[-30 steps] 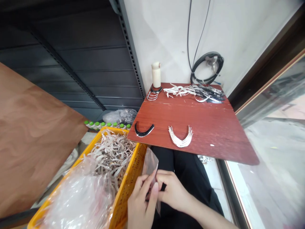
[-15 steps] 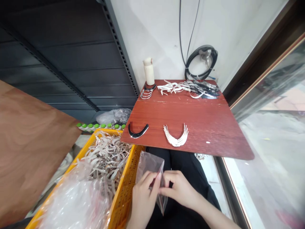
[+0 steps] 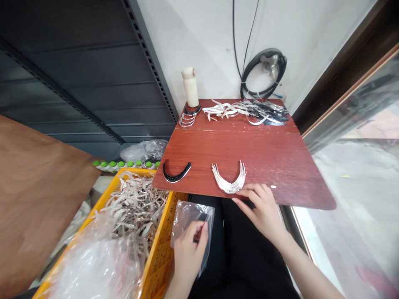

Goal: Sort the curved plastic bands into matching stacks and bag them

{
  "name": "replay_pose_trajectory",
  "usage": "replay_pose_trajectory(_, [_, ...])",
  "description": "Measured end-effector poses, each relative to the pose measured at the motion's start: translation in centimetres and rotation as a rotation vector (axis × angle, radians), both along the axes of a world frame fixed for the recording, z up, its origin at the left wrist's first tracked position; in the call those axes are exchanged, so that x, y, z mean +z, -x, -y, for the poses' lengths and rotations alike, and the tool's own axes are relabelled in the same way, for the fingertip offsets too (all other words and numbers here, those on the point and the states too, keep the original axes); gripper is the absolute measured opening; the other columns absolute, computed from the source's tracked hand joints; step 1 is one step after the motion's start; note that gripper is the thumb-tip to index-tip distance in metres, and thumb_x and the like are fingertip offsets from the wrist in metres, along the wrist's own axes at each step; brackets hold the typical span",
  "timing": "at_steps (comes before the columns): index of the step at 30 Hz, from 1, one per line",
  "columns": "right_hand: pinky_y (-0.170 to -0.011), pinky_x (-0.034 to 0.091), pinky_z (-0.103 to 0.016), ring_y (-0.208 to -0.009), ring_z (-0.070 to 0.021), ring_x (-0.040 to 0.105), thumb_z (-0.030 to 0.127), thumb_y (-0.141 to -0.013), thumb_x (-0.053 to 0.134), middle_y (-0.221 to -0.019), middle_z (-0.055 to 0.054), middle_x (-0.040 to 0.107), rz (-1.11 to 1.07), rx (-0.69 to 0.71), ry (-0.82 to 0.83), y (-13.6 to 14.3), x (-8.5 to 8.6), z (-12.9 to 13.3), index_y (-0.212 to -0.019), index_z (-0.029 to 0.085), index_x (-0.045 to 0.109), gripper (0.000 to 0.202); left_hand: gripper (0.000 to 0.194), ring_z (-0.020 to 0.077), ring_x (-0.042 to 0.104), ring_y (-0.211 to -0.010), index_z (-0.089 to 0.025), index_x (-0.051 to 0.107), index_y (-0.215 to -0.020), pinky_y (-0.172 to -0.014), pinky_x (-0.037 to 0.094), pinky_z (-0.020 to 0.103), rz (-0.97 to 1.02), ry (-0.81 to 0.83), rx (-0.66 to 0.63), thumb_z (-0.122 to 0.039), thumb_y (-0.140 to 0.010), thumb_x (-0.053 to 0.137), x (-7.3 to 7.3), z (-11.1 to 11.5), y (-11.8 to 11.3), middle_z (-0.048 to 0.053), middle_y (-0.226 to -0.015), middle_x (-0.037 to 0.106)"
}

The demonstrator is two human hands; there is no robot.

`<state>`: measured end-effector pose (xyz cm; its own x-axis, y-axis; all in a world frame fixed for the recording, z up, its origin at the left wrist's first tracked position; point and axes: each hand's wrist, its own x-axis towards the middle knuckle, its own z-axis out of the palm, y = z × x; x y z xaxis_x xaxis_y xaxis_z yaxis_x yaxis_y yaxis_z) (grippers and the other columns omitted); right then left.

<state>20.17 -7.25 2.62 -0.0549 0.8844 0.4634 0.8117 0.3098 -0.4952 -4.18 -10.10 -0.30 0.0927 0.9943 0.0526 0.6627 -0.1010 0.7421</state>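
A clear plastic bag (image 3: 183, 216) hangs over my lap, pinched between the thumb and fingers of my left hand (image 3: 190, 245). At the front edge of the red-brown table (image 3: 268, 149), my right hand (image 3: 260, 207) has its thumb and fingers apart, with fingertips at the lower right of a white curved bundle of strips (image 3: 230, 185). That bundle lies in a U shape on the table. To its left lies a smaller black curved bundle (image 3: 176, 176).
A yellow crate (image 3: 157, 232) on the left holds loose strips (image 3: 140, 203) and plastic bags (image 3: 96, 261). At the table's back are a cream bottle (image 3: 190, 89), white strips (image 3: 224, 109) and black strips (image 3: 269, 111). A cable coil (image 3: 245, 87) hangs behind.
My right hand has left the bag and moved up and right to the white bundle. My left hand still holds the bag. The view has shifted slightly.
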Motion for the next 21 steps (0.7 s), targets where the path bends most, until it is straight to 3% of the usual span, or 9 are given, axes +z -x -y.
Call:
replay_pose_trajectory(8, [-0.073, 0.035, -0.035, -0.085, -0.0232, 0.050, 0.032, -0.095, 0.060, -0.094, -0.007, 0.063, 0.202, 0.014, 0.067, 0.0, -0.4, -2.1, -0.101, 0.021, 0.068, 0.015, 0.019, 0.0091, 0.063, -0.055, -0.022, 0.067, -0.081, -0.058, 0.047, 0.018, 0.089, -0.127, -0.041, -0.030, -0.093, 0.055, -2.2, 0.5, -1.2, -0.005, -0.064, 0.066])
replay_pose_trajectory(16, [-0.075, 0.033, -0.035, -0.086, -0.0226, 0.049, 0.026, -0.097, 0.056, -0.095, -0.005, 0.065, 0.199, 0.080, 0.150, -0.6, 0.3, -2.2, -0.094, 0.021, 0.064, 0.010, 0.016, 0.0069, 0.058, -0.053, -0.020, 0.065, -0.080, -0.057, 0.044, 0.017, 0.090, -0.212, -0.068, -0.023, -0.092, 0.057, -2.6, 0.2, -1.3, -0.006, -0.062, 0.062])
replay_pose_trajectory(21, [-0.076, 0.034, -0.036, -0.088, -0.0230, 0.051, 0.029, -0.096, 0.057, -0.097, -0.006, 0.063, 0.143, 0.099, 0.136, -1.6, 0.5, -2.2, -0.095, 0.022, 0.063, 0.009, 0.016, 0.0067, 0.057, -0.052, -0.020, 0.065, -0.079, -0.057, 0.043, 0.017, 0.088, -0.214, -0.076, -0.023, -0.093, 0.056, -2.6, 0.2, -1.3, -0.006, -0.062, 0.060])
